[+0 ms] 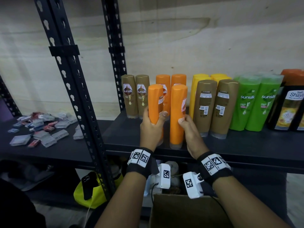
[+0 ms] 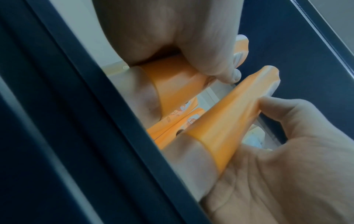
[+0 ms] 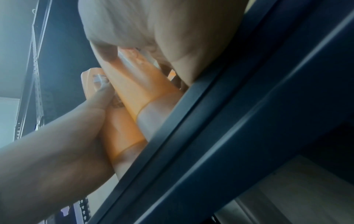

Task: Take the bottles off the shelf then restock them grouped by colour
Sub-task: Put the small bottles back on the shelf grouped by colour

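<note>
While both hands work at the front of the black shelf point(image 1: 246, 145), each grip wraps one orange bottle. Left hand point(image 1: 152, 127) curls its fingers and thumb round the left bottle point(image 1: 155, 102), tilted slightly. Right hand point(image 1: 189, 129) pinches the right bottle point(image 1: 178, 112), which stands cap-down on the shelf. Just behind stand two more orange bottles point(image 1: 171, 83), with brown bottles point(image 1: 136, 94) to their left and yellow bottles point(image 1: 200, 78), green bottles point(image 1: 256, 99) to the right.
</note>
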The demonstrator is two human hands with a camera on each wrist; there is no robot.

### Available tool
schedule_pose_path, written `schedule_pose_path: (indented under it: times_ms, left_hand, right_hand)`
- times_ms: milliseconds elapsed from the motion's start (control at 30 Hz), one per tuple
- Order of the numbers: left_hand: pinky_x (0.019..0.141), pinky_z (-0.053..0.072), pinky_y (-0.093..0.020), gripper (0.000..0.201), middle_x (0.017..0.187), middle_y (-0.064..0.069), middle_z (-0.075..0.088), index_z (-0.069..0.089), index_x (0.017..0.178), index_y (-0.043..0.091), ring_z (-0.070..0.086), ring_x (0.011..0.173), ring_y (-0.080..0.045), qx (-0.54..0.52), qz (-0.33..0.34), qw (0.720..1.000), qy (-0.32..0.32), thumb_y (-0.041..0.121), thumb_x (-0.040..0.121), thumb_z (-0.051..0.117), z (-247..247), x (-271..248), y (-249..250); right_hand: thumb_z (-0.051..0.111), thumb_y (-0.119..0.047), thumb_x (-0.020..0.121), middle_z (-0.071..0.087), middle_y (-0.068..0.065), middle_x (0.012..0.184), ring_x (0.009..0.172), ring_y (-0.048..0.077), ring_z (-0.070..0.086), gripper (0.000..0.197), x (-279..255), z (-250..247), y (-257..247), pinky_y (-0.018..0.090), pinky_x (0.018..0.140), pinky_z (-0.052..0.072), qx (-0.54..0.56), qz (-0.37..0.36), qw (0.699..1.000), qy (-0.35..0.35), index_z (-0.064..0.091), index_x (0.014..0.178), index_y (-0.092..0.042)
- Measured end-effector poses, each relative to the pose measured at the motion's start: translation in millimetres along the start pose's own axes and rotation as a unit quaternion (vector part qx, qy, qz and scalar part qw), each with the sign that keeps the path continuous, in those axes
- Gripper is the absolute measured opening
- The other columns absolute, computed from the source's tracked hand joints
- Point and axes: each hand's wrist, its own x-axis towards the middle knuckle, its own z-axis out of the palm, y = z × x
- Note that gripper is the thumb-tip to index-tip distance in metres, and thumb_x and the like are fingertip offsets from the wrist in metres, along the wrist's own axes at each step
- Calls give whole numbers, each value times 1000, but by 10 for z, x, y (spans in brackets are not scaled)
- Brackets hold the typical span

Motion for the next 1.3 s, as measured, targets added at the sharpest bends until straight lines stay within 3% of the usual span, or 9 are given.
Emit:
schedule_pose_path:
  times_ms: [200,333,467,700,867,933,1033,1167,1300]
  left_hand:
    - [80,49,-11,91,113,29,61,42,143,36,60,100,20,-9,0,1000,-11,91,71,52,-34,-18,19]
    - [89,53,-21,95,120,24,62,41,145,35,63,108,9,-12,-7,1000,-25,93,70,52,-34,-20,6]
    - [96,55,-33,98,120,25,60,39,146,36,62,111,2,-14,-12,999,-36,96,70,46,-53,-27,7]
    - [110,48,-50,64,135,13,61,46,123,66,59,127,-12,-94,-93,989,-68,100,74,24,-136,-90,26]
    - [106,48,-41,41,123,26,58,45,103,83,58,118,-2,-70,-103,990,-70,101,72,25,-158,-97,21]
    - [106,49,-42,47,128,18,59,45,116,73,58,120,-5,-67,-97,990,-76,94,78,28,-146,-92,28]
    - [102,51,-39,76,130,12,59,44,136,40,58,117,-3,-54,-85,992,-77,89,78,33,-123,-107,20]
    - [105,51,-41,83,136,10,55,38,136,43,57,123,-7,-46,-79,994,-61,92,70,50,-117,-131,29]
    - [108,50,-47,82,143,7,46,38,138,43,53,130,-12,-25,-62,995,-79,77,71,70,-144,-142,16]
  right_hand:
    - [66,-64,78,58,-10,137,121,7,61,46,-19,24,-22,39,100,53,-12,4,1000,-13,51,121,-58]
    - [68,-69,74,61,-25,125,107,-6,64,44,-32,40,-31,24,86,53,-37,-6,999,13,46,112,-66]
    - [66,-74,71,59,-25,124,109,-1,63,51,-28,56,-20,23,83,52,-50,-7,998,29,42,113,-62]
    - [66,-74,72,58,-25,123,109,-3,62,51,-45,58,-23,20,80,50,-54,-7,998,36,41,114,-61]
    - [66,-71,74,57,-26,123,106,-6,62,50,-63,67,-42,18,76,50,-50,-6,998,32,40,115,-60]
    - [67,-71,73,58,-25,124,105,-8,63,53,-69,66,-47,18,78,51,-44,-10,998,33,40,117,-58]
    - [66,-70,76,59,-26,123,105,-11,62,52,-85,69,-52,19,81,51,-40,-18,998,39,40,119,-58]
    - [65,-63,85,60,-35,120,110,-11,61,44,-109,82,-66,19,86,50,-46,-25,998,40,40,121,-62]
    - [65,-58,90,60,-30,125,111,-9,62,41,-130,85,-83,17,84,52,-56,-32,997,40,40,123,-62]
